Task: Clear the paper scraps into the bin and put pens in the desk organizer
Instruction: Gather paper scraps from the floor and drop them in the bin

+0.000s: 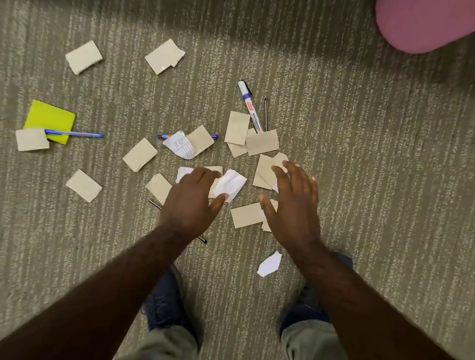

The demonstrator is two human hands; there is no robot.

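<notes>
Many paper scraps lie loose on the carpet (371,160), and the risk sits right where the hands are: a broad sweep could gather pens in with the paper. A thin dark pen (203,239) runs under the left wrist, mostly hidden, and could be scooped toward the bin unnoticed. The crumpled white scrap (230,185) lies just beyond the left hand (193,202), touching its thumb tip or nearly so; the fingers are spread and lightly bent, holding nothing. The right hand (293,202) hovers flat and open over a tan scrap (246,214) by its thumb and a folded tan scrap (266,172) under its fingertips, gripping neither; whether it touches them I cannot tell.

Light, flat pieces may slide on the pile or slip out of a loose grasp, so several passes look likely. A small white scrap (269,264) lies behind the right wrist, near the shoes, easy to miss.

Farther ahead of the right hand lie a whiteboard marker (250,107) and a slim dark pen (267,113). Well to the left of the left hand, a blue pen (75,134) rests across a yellow sticky pad (51,118). Another blue pen (214,136) is half buried under scraps. Neither bin nor desk organizer is in view.
</notes>
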